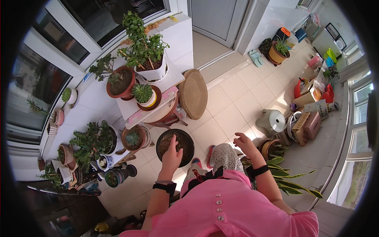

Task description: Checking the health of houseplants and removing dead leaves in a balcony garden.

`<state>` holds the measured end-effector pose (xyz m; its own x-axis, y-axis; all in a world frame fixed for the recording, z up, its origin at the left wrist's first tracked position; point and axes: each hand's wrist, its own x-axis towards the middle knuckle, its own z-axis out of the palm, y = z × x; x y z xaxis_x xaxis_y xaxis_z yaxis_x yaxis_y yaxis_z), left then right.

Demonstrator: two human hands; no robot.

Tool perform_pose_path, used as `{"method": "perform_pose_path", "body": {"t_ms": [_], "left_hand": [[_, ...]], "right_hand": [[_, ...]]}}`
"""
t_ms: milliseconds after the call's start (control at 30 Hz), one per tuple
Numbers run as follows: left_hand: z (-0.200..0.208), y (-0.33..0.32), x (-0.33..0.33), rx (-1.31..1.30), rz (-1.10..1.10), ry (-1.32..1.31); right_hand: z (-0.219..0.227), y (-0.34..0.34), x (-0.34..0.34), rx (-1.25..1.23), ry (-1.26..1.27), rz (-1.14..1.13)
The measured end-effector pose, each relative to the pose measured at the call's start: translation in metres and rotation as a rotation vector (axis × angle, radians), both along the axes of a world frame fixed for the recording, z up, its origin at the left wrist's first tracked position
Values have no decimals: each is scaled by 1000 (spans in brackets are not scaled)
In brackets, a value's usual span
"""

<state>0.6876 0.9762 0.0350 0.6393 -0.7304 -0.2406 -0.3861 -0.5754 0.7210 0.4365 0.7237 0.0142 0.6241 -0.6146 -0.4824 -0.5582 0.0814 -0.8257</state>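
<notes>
My left hand (171, 157) is over the near edge of a round black pot (189, 138) on the floor, which holds brown soil. Its index finger points forward and the thumb stands apart, with nothing seen in the hand. Whether a fingertip touches the soil, I cannot tell. Out to the right, my right hand (245, 145) hangs in the air above the tiles, fingers apart and without any object. Just left of the black pot is a potted succulent (133, 138) with blue-green leaves.
A pink-edged stand (166, 98) bears several potted plants. Beside it leans a round wooden board (193, 94). To the right are a lidded bin (270, 122), boxes (312, 125) and a snake plant (290, 175). Leafy pots (94, 138) crowd the left; slippers (256, 58) lie farther off.
</notes>
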Motion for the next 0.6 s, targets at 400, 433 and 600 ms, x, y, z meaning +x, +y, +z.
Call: {"method": "perform_pose_path", "body": {"t_ms": [400, 433, 600], "left_hand": [[-19, -89, 0, 69, 69, 5], [-23, -112, -2, 67, 40, -16], [0, -256, -19, 122, -146, 37]], "right_hand": [[-6, -130, 34, -176, 82, 174], [3, -149, 32, -198, 119, 178], [1, -233, -19, -166, 195, 80]]}}
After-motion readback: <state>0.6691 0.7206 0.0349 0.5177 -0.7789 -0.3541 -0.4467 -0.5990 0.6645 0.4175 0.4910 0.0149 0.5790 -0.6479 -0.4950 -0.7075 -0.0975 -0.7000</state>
